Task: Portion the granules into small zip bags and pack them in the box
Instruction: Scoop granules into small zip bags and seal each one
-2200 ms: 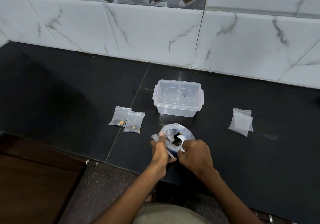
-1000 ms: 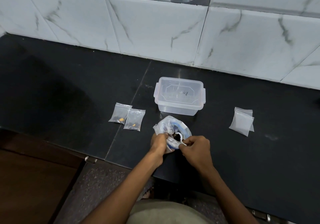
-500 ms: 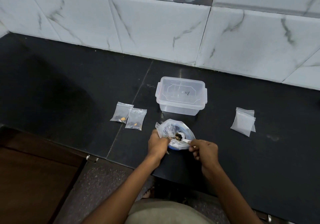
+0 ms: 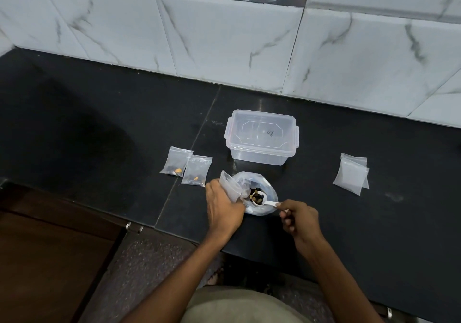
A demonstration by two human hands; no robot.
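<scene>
My left hand (image 4: 223,210) grips a small clear zip bag (image 4: 230,185), held tilted over a larger open plastic bag of dark granules (image 4: 264,193) on the black counter. My right hand (image 4: 300,219) pinches the handle of a white scoop (image 4: 264,199) loaded with dark and tan granules, its bowl at the small bag's mouth. Two filled zip bags (image 4: 188,169) lie flat to the left. A clear plastic box (image 4: 262,136) with its lid on stands just behind. A small stack of empty zip bags (image 4: 351,173) lies to the right.
The black counter (image 4: 99,128) meets a white marble-tiled wall (image 4: 224,40) at the back. Its front edge runs just below my hands, with a brown cabinet (image 4: 50,260) and a metal fitting (image 4: 133,226) at the lower left.
My right hand has drawn back to the right and lifted the scoop, loaded with granules, out of the big bag. My left hand has raised the small bag beside it.
</scene>
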